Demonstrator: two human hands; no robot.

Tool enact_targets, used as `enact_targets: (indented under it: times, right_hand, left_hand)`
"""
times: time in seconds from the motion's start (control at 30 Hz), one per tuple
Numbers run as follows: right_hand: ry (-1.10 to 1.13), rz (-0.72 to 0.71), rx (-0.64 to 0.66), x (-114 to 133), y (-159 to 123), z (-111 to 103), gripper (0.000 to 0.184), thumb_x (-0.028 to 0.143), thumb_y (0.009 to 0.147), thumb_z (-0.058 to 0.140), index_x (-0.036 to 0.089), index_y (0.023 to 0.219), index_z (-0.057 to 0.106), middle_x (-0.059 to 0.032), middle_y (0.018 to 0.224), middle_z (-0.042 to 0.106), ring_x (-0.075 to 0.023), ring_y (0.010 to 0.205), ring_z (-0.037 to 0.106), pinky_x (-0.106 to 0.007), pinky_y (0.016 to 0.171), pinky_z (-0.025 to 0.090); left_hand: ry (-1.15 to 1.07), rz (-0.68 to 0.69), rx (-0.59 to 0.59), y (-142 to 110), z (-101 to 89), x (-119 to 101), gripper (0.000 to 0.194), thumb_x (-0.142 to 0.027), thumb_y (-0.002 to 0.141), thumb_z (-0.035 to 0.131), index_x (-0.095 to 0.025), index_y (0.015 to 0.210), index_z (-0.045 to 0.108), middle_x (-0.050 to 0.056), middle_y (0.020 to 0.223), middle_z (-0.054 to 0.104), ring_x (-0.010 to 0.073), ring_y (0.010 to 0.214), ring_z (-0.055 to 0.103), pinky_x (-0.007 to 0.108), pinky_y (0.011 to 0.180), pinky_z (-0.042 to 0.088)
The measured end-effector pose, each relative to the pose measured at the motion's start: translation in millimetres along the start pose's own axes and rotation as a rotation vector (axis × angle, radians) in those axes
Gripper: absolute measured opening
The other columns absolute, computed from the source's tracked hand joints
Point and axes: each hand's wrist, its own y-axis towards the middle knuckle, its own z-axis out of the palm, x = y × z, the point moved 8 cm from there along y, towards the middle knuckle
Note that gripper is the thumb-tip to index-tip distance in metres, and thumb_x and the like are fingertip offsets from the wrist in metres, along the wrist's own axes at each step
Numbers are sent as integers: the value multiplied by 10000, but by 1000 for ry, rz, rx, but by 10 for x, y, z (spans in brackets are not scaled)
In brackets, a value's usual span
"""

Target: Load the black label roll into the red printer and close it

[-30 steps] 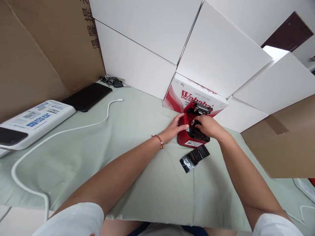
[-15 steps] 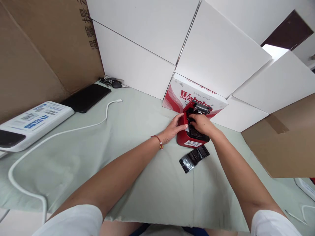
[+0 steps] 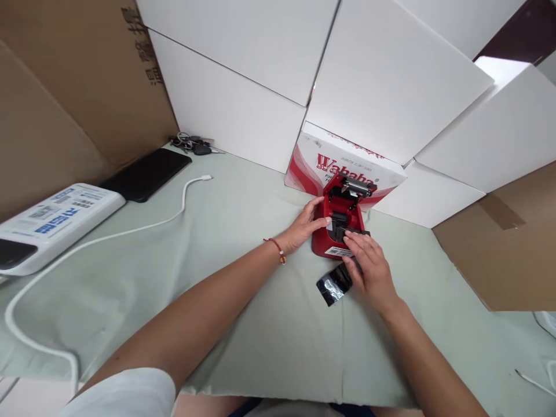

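At upper left of frame, brown cardboard (image 3: 87, 69), then white panels (image 3: 234, 87), above green-covered worktop (image 3: 243, 324). Right of center: left hand (image 3: 301, 227), thumb spread from fingers, against red device (image 3: 320, 242); device's long axis up-down, labelled end toward bottom, lid (image 3: 356, 187) raised behind, black parts (image 3: 339, 217) inside. Right hand (image 3: 372, 267) over labelled end, grip unclear.

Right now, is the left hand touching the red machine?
Touching: the head view shows the left hand against the red machine, thumb across its rim.
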Motion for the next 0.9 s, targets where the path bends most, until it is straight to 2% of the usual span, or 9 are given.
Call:
enact_targets:
  times: [0.07,0.17,0.27,0.4,0.53,0.63,0.73,0.83,0.9]
  right_hand:
    - [-71,7,-44,14,-178,51,515,219,1059,549,300,1568,551,-110,1516,678,-279,1427,621,-572,1258,425]
    - [-101,33,-98,3,-289,123,631,155,1045,514,327,1647,439,-97,1546,656,-264,1487,572,-578,1294,376]
    - [-99,22,-131,8,-302,159,687,110,1028,490,321,1674,388,-98,1558,646,-255,1504,554,-569,1302,367]
    - [-105,8,-127,4,-294,183,723,94,1025,472,324,1696,332,-93,1568,636,-241,1499,559,-557,1299,375]
    - [-104,-37,-170,30,-292,152,722,68,1021,479,280,1696,334,-108,1541,656,-236,1485,567,-544,1286,389]
    - [-89,-52,-180,45,-288,142,732,43,1009,488,256,1694,339,-111,1537,659,-231,1487,558,-527,1290,379]
    - [-75,-44,-175,46,-289,139,756,37,1001,482,260,1704,318,-104,1550,650,-230,1499,546,-521,1299,363]
    - [-51,-44,-174,46,-298,135,770,40,994,481,261,1711,304,-100,1556,645,-225,1509,536,-517,1310,345]
    - [-37,-46,-176,45,-303,131,766,38,989,482,253,1705,316,-102,1556,645,-222,1511,532,-518,1314,336]
  left_hand:
    - [9,5,12,-11,6,-15,709,-438,856,799,-272,1488,522,97,1648,517,341,1599,393,544,1362,243]
    - [68,-17,-4,-20,-22,-13,732,-452,851,796,-300,1507,509,79,1696,458,343,1644,310,553,1374,201]
    - [162,8,-130,50,-131,-83,752,-473,856,780,-315,1526,478,64,1736,392,333,1674,242,535,1380,177]
    - [214,82,-312,327,-214,-332,598,-524,965,622,-279,1496,496,82,1724,416,289,1646,322,483,1368,228]
    - [382,105,-278,720,-28,-611,440,-478,1030,504,-230,1379,603,98,1580,594,259,1525,499,451,1333,313]
    - [531,79,-227,850,152,-740,401,-448,1051,457,-179,1256,673,121,1467,673,264,1449,561,430,1302,355]
    - [696,114,-183,720,285,-852,434,-468,1074,406,-176,1175,711,110,1342,736,274,1344,624,439,1236,426]
    - [847,194,-91,408,369,-891,555,-548,1097,326,-188,1169,742,102,1260,776,274,1218,688,453,1145,499]
    - [935,275,-12,177,404,-866,601,-579,1103,298,-203,1164,762,101,1274,786,281,1241,695,476,1165,488]
